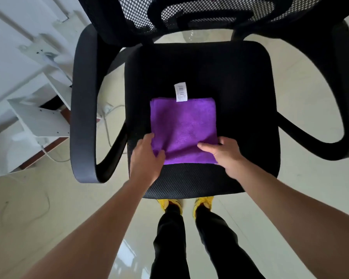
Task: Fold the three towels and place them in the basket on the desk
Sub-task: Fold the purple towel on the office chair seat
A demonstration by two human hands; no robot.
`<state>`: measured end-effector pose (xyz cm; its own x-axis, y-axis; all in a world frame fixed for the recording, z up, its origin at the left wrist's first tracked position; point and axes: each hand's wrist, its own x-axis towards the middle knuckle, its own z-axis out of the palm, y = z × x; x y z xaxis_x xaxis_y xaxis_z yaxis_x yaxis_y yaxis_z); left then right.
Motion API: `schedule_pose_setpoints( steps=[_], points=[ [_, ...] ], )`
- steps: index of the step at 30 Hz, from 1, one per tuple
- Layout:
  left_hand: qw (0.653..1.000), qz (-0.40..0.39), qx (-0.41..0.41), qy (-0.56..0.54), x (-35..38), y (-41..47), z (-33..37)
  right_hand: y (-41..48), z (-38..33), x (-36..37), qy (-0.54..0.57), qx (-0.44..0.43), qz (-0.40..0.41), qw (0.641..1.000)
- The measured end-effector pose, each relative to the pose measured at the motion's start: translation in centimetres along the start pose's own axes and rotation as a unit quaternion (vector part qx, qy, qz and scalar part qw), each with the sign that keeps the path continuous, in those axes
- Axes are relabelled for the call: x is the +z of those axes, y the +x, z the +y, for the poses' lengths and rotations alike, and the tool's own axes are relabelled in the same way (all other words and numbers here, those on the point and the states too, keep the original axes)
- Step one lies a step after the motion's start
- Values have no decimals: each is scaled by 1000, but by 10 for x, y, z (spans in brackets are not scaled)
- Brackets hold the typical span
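Towel on chair seat, tiled floor

Top edge cuts off the chair's mesh backrest.

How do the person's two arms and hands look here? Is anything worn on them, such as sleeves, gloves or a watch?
Both forearms are bare as far as the picture shows: no sleeves in view. The left hand and the right hand wear no gloves, and no rings, watch or wristband show. Fingers are slim, with short nails where visible.
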<state>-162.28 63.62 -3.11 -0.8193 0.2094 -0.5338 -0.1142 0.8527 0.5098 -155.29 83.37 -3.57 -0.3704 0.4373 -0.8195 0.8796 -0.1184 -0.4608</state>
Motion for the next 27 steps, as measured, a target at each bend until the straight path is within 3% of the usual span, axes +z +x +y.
schedule_pose_setpoints(
  steps=[3,6,11,17,20,22,24,27],
  points=[
    [999,-9,-34,-26,11,-25,15,9,-14,-43,30,3,-11,999],
    [998,14,7,-59,14,-33,43,24,-23,-94,-13,-4,-6,1000],
    [965,-157,65,-199,20,6,117,47,-18,-128,8,18,3,1000],
    [971,-228,31,-65,20,60,128,43,23,-115,181,9,100,978],
    [978,-128,138,86,26,64,138,28,37,-103,256,43,88,962],
    [972,-116,181,90,33,62,141,20,44,-92,248,74,68,964],
    [981,-138,132,30,42,66,140,17,48,-85,235,92,57,966],
    [980,-158,-14,-117,46,74,141,22,51,-87,227,99,64,967]
  ],
)
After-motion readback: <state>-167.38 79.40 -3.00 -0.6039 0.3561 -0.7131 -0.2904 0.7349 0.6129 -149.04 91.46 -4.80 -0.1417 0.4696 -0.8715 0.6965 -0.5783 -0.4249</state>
